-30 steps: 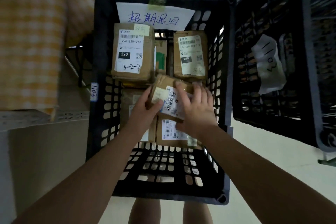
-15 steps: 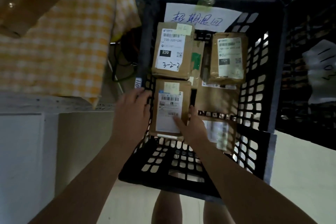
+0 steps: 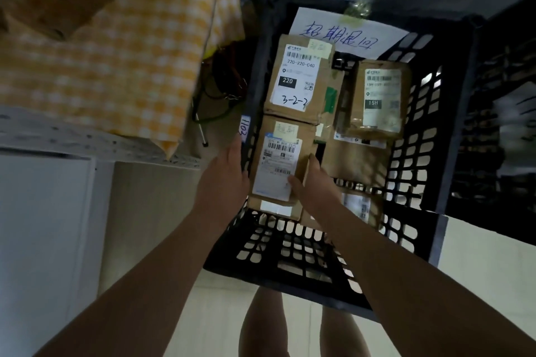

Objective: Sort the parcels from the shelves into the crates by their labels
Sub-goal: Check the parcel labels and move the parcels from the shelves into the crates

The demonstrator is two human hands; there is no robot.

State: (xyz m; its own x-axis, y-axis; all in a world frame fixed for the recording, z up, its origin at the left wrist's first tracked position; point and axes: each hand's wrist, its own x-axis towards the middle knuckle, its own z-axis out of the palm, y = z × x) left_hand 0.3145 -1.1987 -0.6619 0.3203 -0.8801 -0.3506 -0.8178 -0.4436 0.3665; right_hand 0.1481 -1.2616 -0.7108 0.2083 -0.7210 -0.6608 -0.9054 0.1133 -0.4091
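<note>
Right hand pinches the parcel by its edge — left hand flanks it (grip unclear); seat it flat in the crate before letting go.

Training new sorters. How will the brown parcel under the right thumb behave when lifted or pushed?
The parcel looks stiff: flat cardboard faces, square edges, so probably no flopping or rolling. The right hand pinches it by one edge, so it may be light.
</note>
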